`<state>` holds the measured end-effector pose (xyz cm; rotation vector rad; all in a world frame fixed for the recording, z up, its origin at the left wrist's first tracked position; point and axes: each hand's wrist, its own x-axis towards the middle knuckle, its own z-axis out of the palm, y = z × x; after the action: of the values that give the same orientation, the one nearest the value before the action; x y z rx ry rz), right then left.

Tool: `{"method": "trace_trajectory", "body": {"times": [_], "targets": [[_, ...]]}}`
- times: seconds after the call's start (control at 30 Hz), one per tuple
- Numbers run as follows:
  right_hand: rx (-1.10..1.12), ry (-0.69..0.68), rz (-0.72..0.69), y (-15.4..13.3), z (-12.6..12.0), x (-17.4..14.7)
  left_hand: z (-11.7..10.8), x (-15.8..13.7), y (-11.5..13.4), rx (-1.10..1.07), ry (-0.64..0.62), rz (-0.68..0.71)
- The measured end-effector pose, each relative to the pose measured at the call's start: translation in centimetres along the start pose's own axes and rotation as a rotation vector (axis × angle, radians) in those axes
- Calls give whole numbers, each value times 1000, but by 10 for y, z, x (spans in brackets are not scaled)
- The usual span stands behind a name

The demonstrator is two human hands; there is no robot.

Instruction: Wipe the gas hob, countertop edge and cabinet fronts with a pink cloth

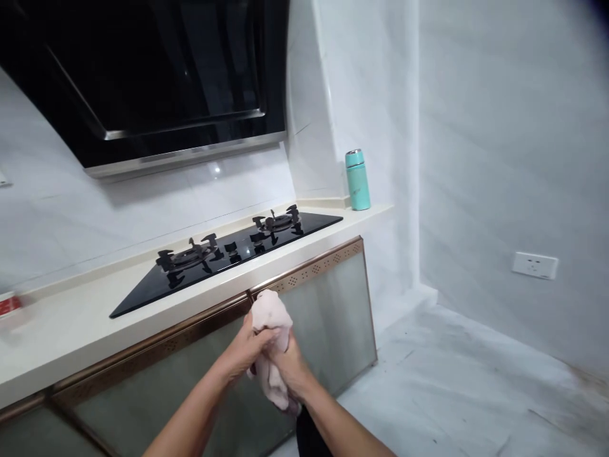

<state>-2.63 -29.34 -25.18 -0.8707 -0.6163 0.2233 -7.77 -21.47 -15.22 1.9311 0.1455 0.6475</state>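
Observation:
A bunched pale pink cloth [271, 311] is held up in front of the cabinet doors, below the counter edge. My left hand [250, 348] is closed on it from the left, the thumb lying across its folds. From the other side my right hand [288, 365] grips the same cloth, its fingers partly hidden by it. A loose part of the cloth hangs down under both hands. Just beyond, a black glass gas stove [242, 254] with two burners is set in the white counter [90, 304].
A turquoise thermos bottle [358, 181] stands at the counter's right end. Over the stove hangs a black range hood [157, 76]. A blurred red and white item [10, 308] sits at the far left. Glass-fronted cabinets [328, 317] lie below; a wall socket [535, 265] is at right.

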Motion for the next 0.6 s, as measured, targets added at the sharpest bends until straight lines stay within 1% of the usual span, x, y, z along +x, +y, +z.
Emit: {"method": "trace_trajectory", "body": {"times": [0.07, 0.1, 0.17, 0.2, 0.27, 0.3, 0.33, 0.4, 0.47, 0.5, 0.53, 0.6], "targets": [[-9, 129, 13, -5, -10, 14, -6, 14, 10, 289, -57, 186], [-67, 198, -9, -9, -18, 23, -12, 23, 17, 456, -60, 293], [-260, 355, -108, -17, -35, 42, -23, 45, 30, 772, 42, 533], [-365, 429, -177, -19, -42, 51, -29, 56, 35, 907, 98, 627], [-540, 520, -307, -18, -51, 70, -36, 76, 39, 1119, 180, 742], [-613, 525, -350, -15, -52, 78, -36, 85, 38, 1199, 200, 764], [-683, 514, -374, -10, -50, 84, -35, 91, 35, 1261, 210, 766], [-839, 476, -390, 3, -38, 92, -30, 99, 24, 1331, 242, 724], [-1008, 419, -410, 20, -23, 92, -23, 102, 13, 1341, 327, 674], [-1094, 369, -426, 28, -16, 91, -20, 102, 9, 1334, 374, 665], [-1176, 293, -447, 36, -10, 89, -18, 102, 5, 1325, 412, 669], [-1315, 72, -505, 50, -5, 88, -15, 100, 1, 1304, 443, 695]]}}
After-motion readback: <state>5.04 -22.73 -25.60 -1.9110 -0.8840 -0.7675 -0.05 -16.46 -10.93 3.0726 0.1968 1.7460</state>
